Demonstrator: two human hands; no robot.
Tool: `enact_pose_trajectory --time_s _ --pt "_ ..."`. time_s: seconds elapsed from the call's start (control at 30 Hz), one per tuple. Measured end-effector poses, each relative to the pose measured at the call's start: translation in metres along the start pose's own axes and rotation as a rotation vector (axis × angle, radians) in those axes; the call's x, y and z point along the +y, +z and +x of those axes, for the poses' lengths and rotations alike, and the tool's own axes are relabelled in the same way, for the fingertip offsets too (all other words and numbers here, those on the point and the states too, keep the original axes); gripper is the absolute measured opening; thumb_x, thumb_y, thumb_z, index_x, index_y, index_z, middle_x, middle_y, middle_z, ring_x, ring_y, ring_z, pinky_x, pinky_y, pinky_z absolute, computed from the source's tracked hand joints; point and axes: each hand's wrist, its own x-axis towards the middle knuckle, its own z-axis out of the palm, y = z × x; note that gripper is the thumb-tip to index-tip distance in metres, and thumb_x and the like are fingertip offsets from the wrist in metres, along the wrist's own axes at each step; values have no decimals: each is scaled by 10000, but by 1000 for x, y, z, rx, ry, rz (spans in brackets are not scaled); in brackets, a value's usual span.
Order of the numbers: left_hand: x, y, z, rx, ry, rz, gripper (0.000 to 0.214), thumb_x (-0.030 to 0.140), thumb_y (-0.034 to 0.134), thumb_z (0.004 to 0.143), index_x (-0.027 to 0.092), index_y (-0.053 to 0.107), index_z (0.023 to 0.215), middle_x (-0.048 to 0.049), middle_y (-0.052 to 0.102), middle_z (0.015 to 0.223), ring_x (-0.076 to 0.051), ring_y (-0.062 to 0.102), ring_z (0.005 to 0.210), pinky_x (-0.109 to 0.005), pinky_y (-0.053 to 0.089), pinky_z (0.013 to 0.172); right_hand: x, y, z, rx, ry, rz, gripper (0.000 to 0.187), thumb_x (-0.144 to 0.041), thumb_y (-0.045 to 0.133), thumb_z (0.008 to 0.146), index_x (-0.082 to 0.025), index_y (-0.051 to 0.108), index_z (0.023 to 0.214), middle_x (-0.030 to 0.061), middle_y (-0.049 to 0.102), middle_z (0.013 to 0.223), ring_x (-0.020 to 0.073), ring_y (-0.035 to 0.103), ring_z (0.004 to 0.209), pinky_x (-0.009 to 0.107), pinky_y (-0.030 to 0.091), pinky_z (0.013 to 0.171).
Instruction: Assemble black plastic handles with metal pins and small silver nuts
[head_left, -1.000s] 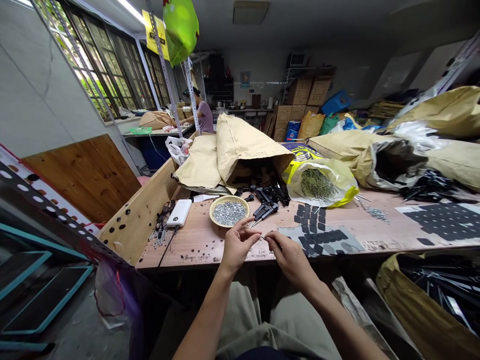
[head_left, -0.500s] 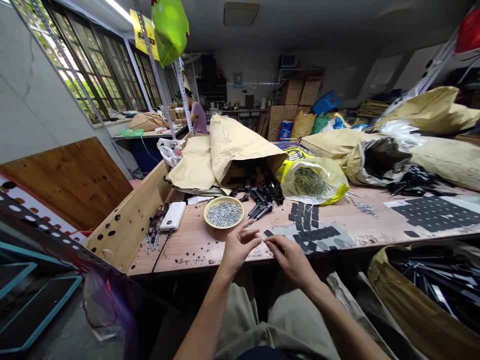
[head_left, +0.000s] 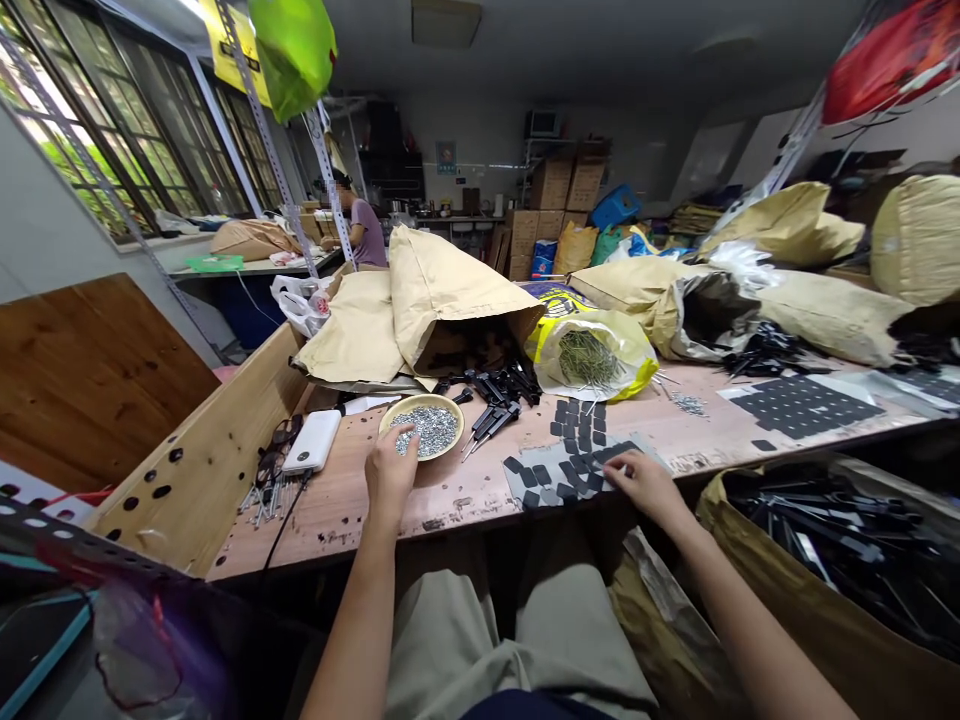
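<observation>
My left hand (head_left: 390, 475) is at the left front rim of a round yellowish bowl (head_left: 456, 446). Its thumb and fingers are curved apart over the small silvery metal pieces (head_left: 431, 428) inside, and I see nothing held between them. On the right, my right hand (head_left: 643, 482) rests at the edge of a grey sheet (head_left: 517, 488) bearing black rounded-square pads (head_left: 568, 475). Its fingertips are pinched together at a dark pad there, mostly hidden by the fingers. Black plastic pieces with metal shafts (head_left: 495, 420) lie between the bowl and the sheet.
Behind stand paper sacks (head_left: 457, 290) and a yellow bag of thin metal rods (head_left: 589, 358). A white power bank (head_left: 312, 440) with a cable and loose screws (head_left: 264, 500) lie left. Another pad sheet (head_left: 806, 405) lies right, above a sack of black parts (head_left: 832, 540). A person (head_left: 366, 232) sits far back.
My hands were together at the table's front edge, fingers pinched. Now they are apart: the left has moved left to the bowl, the right to the pad sheet. The view has shifted right.
</observation>
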Motion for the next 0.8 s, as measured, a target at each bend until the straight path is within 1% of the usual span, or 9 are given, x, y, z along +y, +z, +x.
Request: enact_pose_trajectory --time_s 0.1,0.13,0.23,0.27,0.37,0.4,0.53,0.67,0.8 --pt "0 4 12 -52 18 171 306 284 576 934 188 734 1177 -93 705 1281 -278 583 1244 -351 470 1027 4 -1 5 95 95 -17 374 -415 477 911 -172 753 845 146 678 942 236 617 761 363 487 714" --pt "-1 6 16 -73 13 199 313 280 580 928 176 736 1179 -105 710 1266 -296 579 1237 -368 467 1021 5 0 6 85 93 -16 348 -417 511 892 -175 753 830 140 678 931 233 617 756 357 486 710" --pt "-2 13 26 -139 3 279 321 277 621 894 154 748 1162 -148 715 1240 -352 570 1219 -439 440 1023 8 3 9 -15 20 28 252 -449 648 810 -224 761 796 70 695 891 202 630 741 311 499 722" --pt "-2 16 28 -159 1 307 316 279 637 882 153 756 1146 -160 718 1229 -364 568 1219 -464 420 1035 9 4 9 -20 17 33 255 -451 643 817 -227 764 806 66 699 897 202 635 747 310 501 732" --pt "-1 25 32 -211 -4 371 259 298 669 855 171 783 1049 -170 735 1173 -374 581 1204 -513 364 1064 10 6 8 42 84 14 321 -400 531 893 -185 765 848 114 698 926 225 641 774 343 494 749" --pt "0 27 32 -226 -7 386 231 299 670 851 182 789 1011 -163 742 1152 -368 591 1191 -517 353 1069 11 6 7 43 91 13 318 -386 526 895 -181 764 844 114 697 917 224 643 777 341 493 751" --pt "6 30 35 -269 -36 428 167 295 663 839 218 794 910 -138 761 1089 -349 620 1145 -510 345 1064 9 5 3 -29 38 40 245 -395 604 863 -216 770 844 60 696 908 196 650 788 300 493 770" --pt "15 28 40 -301 -66 456 179 249 634 829 203 795 892 -147 764 1055 -342 634 1126 -489 359 1053 4 3 4 22 89 8 285 -359 543 911 -179 763 890 106 669 977 229 643 869 331 478 778" --pt "24 29 43 -324 -74 475 234 205 573 835 175 798 895 -168 761 1046 -344 641 1129 -489 366 1056 -8 3 9 -71 31 41 153 -335 656 866 -236 770 843 39 672 946 171 646 824 268 473 760"
